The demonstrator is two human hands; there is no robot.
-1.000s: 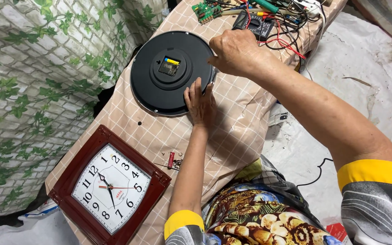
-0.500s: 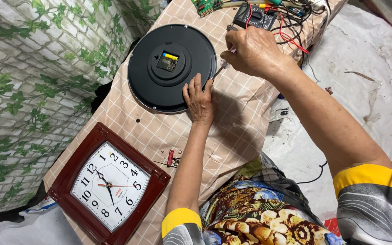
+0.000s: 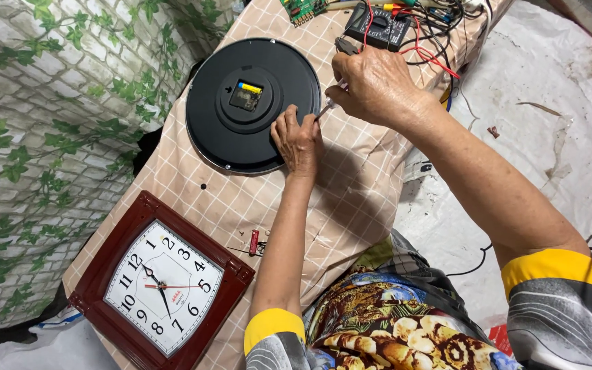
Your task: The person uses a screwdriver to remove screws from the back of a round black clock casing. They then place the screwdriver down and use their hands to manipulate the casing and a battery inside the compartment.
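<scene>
On the checked cloth [image 3: 351, 199] the round black clock [image 3: 251, 103] lies face down, light, rigid plastic, likely best steadied at its rim; left hand [image 3: 299, 140] presses there, fingers together, right hand [image 3: 375, 85] pinches a thin screwdriver [image 3: 326, 109]

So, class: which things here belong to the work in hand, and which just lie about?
In use:
round black clock, face down
screwdriver
left hand
right hand

Lying about:
square red clock
meter and wires
circuit board
</scene>
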